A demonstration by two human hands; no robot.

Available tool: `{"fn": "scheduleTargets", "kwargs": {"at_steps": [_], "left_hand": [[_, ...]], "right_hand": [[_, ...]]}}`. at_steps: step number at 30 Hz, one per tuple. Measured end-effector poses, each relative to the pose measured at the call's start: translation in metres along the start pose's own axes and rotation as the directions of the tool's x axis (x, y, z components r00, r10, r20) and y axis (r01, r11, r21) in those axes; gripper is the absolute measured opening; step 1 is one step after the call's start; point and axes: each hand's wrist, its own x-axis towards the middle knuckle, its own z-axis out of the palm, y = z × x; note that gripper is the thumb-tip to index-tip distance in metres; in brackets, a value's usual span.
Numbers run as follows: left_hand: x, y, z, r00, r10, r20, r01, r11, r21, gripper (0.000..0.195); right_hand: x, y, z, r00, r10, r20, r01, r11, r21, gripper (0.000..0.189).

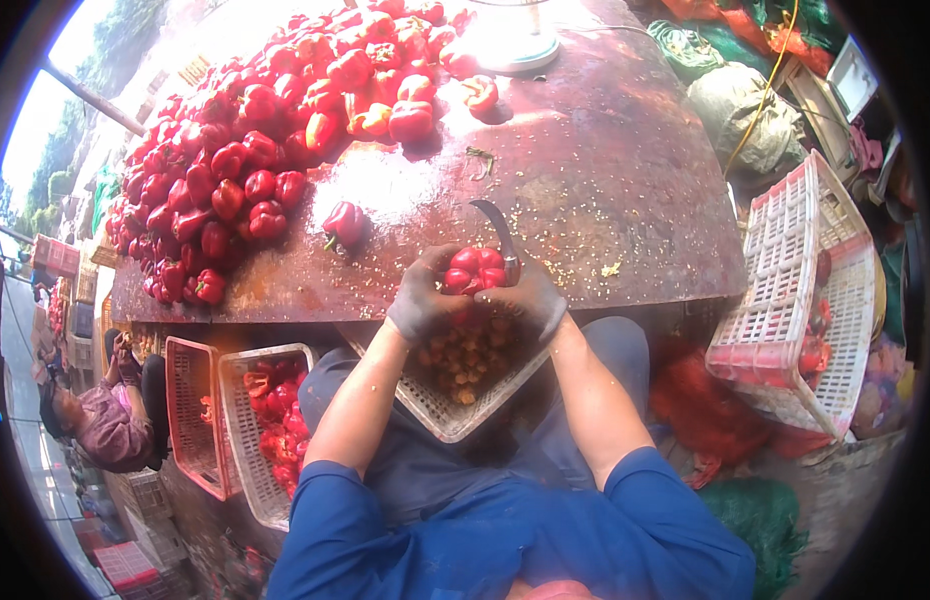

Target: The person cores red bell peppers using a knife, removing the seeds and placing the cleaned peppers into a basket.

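A red bell pepper point(474, 268) is held between my two gloved hands at the table's near edge. My left hand point(427, 296) grips its left side, with the thumb across the front. My right hand point(531, 296) presses on the right side and also holds a curved knife point(496, 223), its hooked blade pointing up and away from me. Below the hands, between my knees, a white plastic crate point(451, 429) contains a pile of yellowish-brown pepper cores point(465, 367), partly shaded. One loose pepper point(345, 223) lies on the table, left of my hands.
A large heap of red peppers point(232, 165) covers the left of the reddish table point(622, 150). Seeds and a green stem point(480, 161) are scattered there. Crates with peppers stand left point(236, 435) and right point(772, 262). Another person point(112, 420) sits at far left.
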Motion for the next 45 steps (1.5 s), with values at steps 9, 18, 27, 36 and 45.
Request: {"fn": "scheduleTargets", "kwargs": {"at_steps": [9, 18, 27, 36, 45], "left_hand": [[-0.005, -0.012, 0.006, 0.946, -0.324, 0.023, 0.284, 0.789, -0.545, 0.051], [-0.002, -0.034, 0.006, 0.943, -0.299, 0.144, 0.264, 0.412, -0.872, 0.037], [0.008, -0.015, 0.006, 0.962, -0.271, 0.032, 0.223, 0.710, -0.668, 0.075], [0.001, -0.017, 0.016, 0.999, -0.045, 0.010, 0.044, 0.998, 0.032, 0.093], [0.005, 0.009, 0.014, 0.997, 0.012, 0.082, -0.020, 0.995, 0.099, 0.081]], "right_hand": [[0.000, -0.001, 0.012, 0.994, 0.064, -0.085, -0.039, 0.963, 0.265, 0.039], [0.006, 0.006, 0.004, 0.996, 0.058, -0.061, -0.006, 0.771, 0.636, 0.037], [0.014, 0.011, -0.004, 0.964, 0.137, -0.229, -0.023, 0.898, 0.440, 0.031], [0.008, -0.003, 0.005, 0.971, 0.011, -0.239, 0.063, 0.952, 0.299, 0.039], [0.007, -0.017, -0.019, 0.973, 0.175, -0.151, -0.058, 0.816, 0.575, 0.030]]}}
